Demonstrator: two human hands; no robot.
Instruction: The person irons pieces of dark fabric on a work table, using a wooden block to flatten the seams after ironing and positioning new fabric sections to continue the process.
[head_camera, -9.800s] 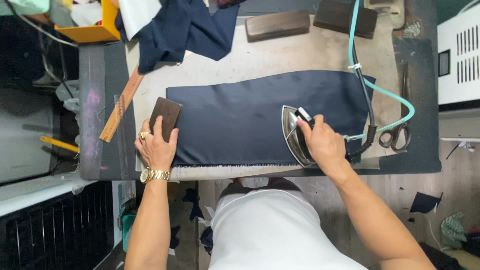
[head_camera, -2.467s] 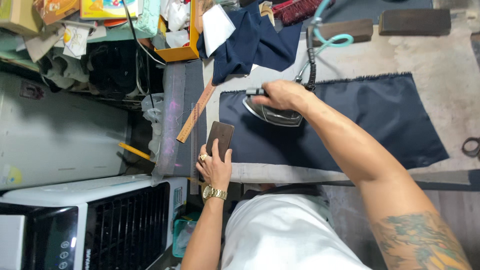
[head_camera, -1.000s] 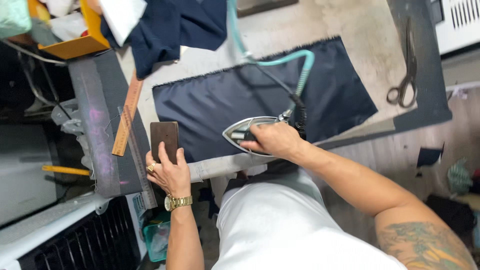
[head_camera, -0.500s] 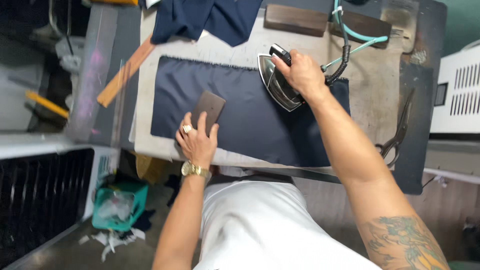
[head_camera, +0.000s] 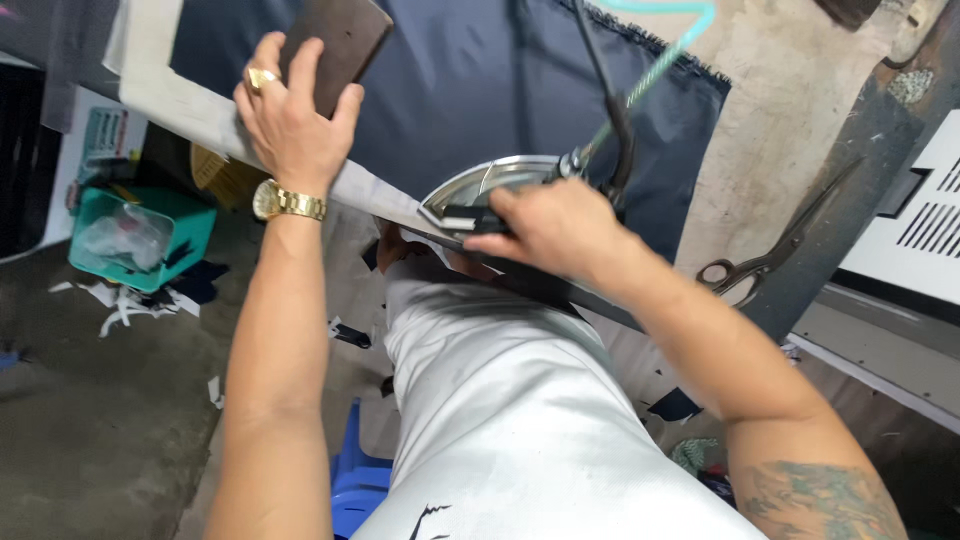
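Right hand clenched round the handle of the iron, which sits on navy cloth at the table's near edge. Left hand grips a brown wooden block, pressing it on the cloth's left part. Scissors lie right, on the worn table. Teal bin on the littered floor below.

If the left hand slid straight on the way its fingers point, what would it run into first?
The left hand points up and away across the dark brown block it grips. Past the block, only the navy cloth lies ahead to the picture's top edge; nothing else shows in that line.
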